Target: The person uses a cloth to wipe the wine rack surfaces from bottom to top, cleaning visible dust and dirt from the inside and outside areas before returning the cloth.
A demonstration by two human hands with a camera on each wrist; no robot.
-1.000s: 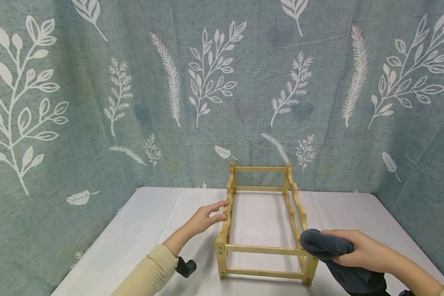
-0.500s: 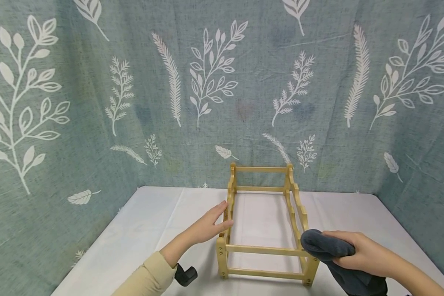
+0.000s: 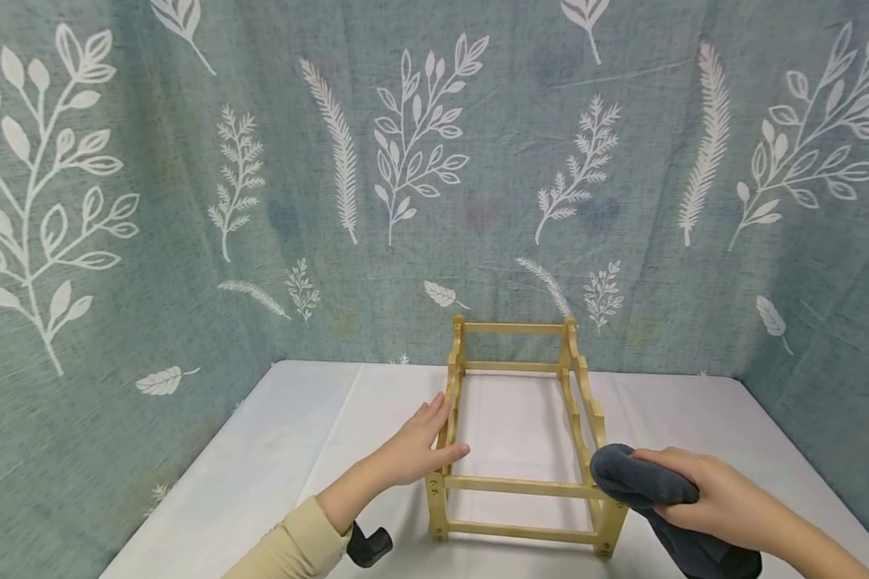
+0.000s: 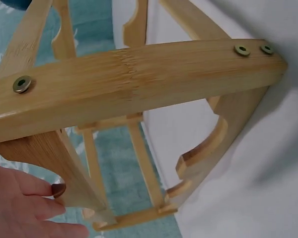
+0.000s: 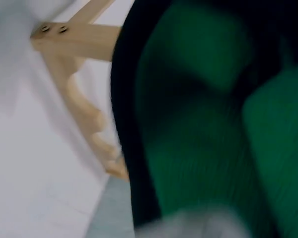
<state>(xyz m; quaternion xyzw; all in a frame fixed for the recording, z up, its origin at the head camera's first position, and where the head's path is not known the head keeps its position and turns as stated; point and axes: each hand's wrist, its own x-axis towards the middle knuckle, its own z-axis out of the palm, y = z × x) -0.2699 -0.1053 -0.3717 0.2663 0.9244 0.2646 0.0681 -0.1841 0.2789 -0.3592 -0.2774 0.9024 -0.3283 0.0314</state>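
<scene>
A wooden rack with wavy, notched side rails stands on the white table, its length running away from me. My left hand lies along its left rail, fingers extended at the rail's outer side and thumb reaching over to the inside. In the left wrist view, the left hand's fingers touch the notched rail. Beside the rack's near right corner, my right hand grips a folded dark grey-blue cloth. Close up in the right wrist view, the cloth looks green and hides the right hand.
The white table extends on both sides of the rack. Grey-green curtains with white leaf prints hang behind it and along both sides. A black strap piece sits by my left wrist.
My left hand has shifted slightly toward me along the left rail. Its thumb has moved from the rail's outer side to over the inside. The right hand and cloth barely moved.
</scene>
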